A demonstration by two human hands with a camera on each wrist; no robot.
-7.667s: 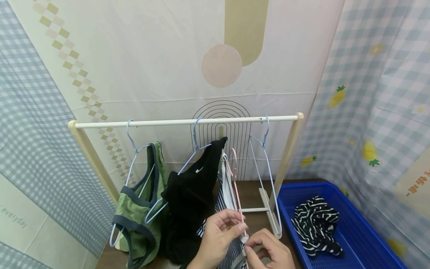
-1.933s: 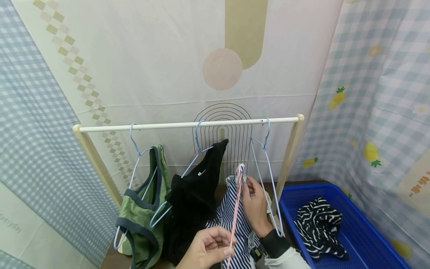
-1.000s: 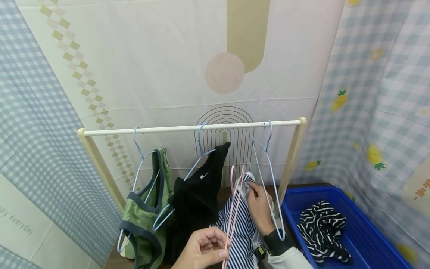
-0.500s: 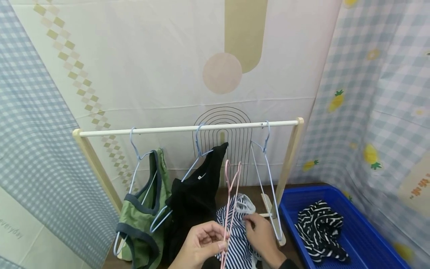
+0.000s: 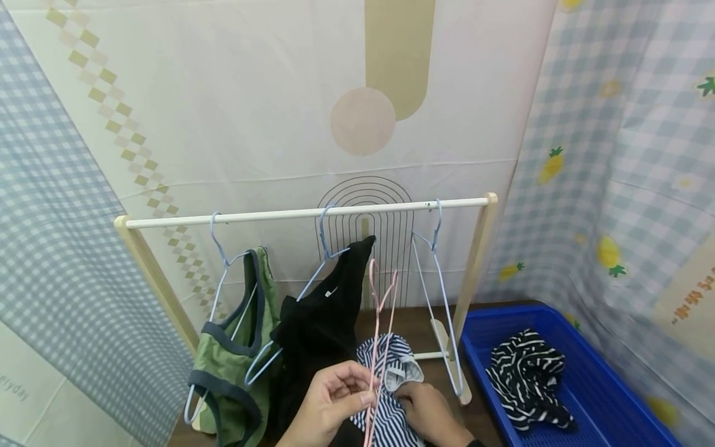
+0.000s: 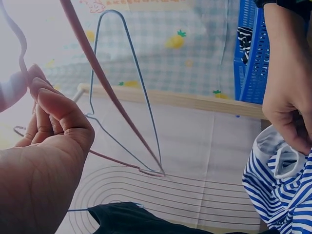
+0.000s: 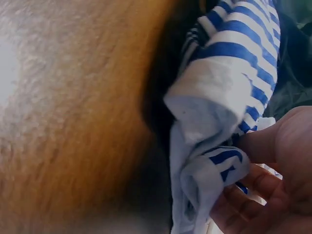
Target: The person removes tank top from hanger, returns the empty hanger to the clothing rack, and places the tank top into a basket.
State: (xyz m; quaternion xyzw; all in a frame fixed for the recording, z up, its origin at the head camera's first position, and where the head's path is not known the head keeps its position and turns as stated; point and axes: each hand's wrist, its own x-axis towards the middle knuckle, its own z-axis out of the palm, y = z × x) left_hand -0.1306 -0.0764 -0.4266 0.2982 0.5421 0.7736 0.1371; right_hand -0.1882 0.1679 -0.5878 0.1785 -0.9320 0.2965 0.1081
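My left hand (image 5: 329,397) pinches a pink clothes hanger (image 5: 379,305) between thumb and fingers. The hanger stands nearly edge-on in the head view, its hook upward and below the rod. Behind it, lower down, is a navy-and-white striped garment (image 5: 398,347) with white trim. My right hand (image 5: 430,411) holds this garment near the trimmed opening. In the right wrist view, thumb and fingers of the right hand (image 7: 273,180) close on the white-edged cloth (image 7: 207,92). The left wrist view shows the hanger's bare pink wire (image 6: 100,73) apart from the striped cloth (image 6: 263,165).
A white rod (image 5: 268,215) on a wooden frame carries a green tank top (image 5: 223,354) and a black garment (image 5: 318,335) on blue hangers. Right of them hangs a bare blue hanger (image 5: 440,279). A blue basket (image 5: 614,385) at right holds a black-and-white garment (image 5: 525,379).
Earlier the striped garment was up at the pink hanger's end. My right hand has brought it down off that end. My left hand keeps its pinch on the hanger.
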